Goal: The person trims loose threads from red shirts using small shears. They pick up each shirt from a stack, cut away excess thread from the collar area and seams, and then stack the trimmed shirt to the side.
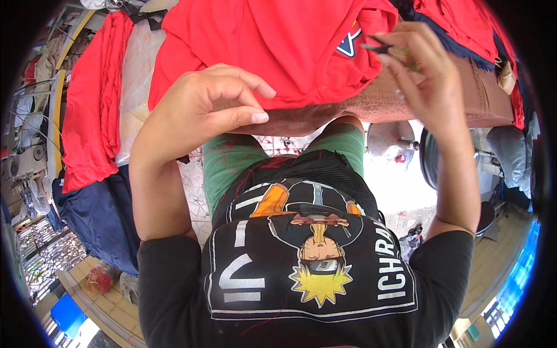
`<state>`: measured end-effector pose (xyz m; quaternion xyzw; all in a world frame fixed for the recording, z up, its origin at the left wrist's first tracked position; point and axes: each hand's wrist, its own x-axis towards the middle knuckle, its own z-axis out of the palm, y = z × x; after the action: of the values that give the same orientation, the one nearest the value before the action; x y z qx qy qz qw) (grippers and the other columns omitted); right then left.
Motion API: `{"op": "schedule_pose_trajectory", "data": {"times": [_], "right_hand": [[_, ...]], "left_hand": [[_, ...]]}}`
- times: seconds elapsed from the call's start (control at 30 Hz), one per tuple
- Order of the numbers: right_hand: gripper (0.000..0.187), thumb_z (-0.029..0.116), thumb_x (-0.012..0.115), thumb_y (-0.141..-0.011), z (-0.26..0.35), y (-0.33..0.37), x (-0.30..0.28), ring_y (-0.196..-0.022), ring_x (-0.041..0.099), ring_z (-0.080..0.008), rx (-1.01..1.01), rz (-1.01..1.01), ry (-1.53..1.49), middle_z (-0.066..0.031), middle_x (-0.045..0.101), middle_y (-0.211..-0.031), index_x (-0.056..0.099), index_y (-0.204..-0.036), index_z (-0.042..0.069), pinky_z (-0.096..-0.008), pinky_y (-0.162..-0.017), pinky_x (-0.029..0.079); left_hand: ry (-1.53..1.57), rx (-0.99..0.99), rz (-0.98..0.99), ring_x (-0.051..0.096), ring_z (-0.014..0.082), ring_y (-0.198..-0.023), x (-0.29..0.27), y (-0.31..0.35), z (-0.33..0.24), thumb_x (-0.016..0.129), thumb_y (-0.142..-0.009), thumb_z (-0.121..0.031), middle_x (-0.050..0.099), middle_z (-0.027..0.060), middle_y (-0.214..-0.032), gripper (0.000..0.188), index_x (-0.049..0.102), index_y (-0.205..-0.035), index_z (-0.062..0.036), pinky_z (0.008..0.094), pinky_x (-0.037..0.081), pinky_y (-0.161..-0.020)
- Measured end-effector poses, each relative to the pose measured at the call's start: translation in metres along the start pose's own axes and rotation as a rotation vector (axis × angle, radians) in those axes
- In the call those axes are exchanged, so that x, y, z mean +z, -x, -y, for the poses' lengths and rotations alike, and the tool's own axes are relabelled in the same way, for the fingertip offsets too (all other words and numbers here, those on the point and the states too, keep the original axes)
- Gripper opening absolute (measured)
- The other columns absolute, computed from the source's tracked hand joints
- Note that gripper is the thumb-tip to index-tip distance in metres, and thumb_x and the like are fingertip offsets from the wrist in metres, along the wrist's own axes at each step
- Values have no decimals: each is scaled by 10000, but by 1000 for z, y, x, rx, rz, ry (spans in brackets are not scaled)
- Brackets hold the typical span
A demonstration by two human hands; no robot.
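A bright red garment (261,52) lies spread over the brown work surface (481,87) in front of me. A blue and white emblem (348,45) shows near its right side. My left hand (212,98) hovers over the garment's near left part, fingers curved, with a gap between thumb and forefinger and nothing visible in it. To the right, my right hand (426,72) is raised by the emblem, closed around small dark thread snips (377,45) whose tips point left. That hand is slightly blurred, and its fingers partly cover the snips.
Red cloth (96,104) hangs at the left above a navy garment (98,214). More red and navy clothes (458,26) are heaped at the far right. A dark wheel (429,156) stands below the surface at the right. Cluttered shelving (49,116) lines the left edge.
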<state>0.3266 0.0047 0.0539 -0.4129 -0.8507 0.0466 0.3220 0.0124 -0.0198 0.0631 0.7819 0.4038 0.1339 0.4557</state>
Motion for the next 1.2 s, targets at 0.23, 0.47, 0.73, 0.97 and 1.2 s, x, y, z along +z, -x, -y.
{"op": "schedule_pose_trajectory", "data": {"times": [0.23,0.47,0.73,0.97,1.2], "right_hand": [[237,60,647,-907,-36,5,-48,-846,520,-17,308,-290,-69,16,609,-965,639,-1142,35,-154,-717,395],[250,57,657,-898,-52,37,1,-816,503,-26,383,-249,-333,40,567,-886,625,-1143,21,-160,-752,385],[240,63,660,-893,-46,38,3,-767,472,-32,370,-219,-311,49,528,-854,631,-1128,25,-165,-699,373],[243,72,687,-869,-33,40,14,-720,448,-34,375,-183,-303,41,513,-844,653,-1108,40,-169,-646,355],[253,77,696,-860,-24,37,17,-705,439,-42,337,-183,-300,34,498,-846,656,-1106,36,-181,-634,355]], "left_hand": [[-418,-244,-257,657,200,-645,59,-35,18,723,-803,-384,680,99,-712,350,700,-770,-36,320,508,-618],[-60,-326,-372,664,341,-696,132,-41,61,667,-834,-345,655,173,-681,323,715,-886,-30,426,529,-661],[-631,-334,210,659,356,-848,96,-10,66,642,-839,-198,679,180,-871,219,697,-1000,-60,438,514,-742],[-556,197,-502,567,243,-762,118,-45,53,782,-695,-160,581,41,-808,244,596,-841,-99,367,458,-680],[-642,407,-582,581,241,-772,120,-54,93,761,-694,-141,596,43,-815,199,635,-844,-107,372,464,-688]]}}
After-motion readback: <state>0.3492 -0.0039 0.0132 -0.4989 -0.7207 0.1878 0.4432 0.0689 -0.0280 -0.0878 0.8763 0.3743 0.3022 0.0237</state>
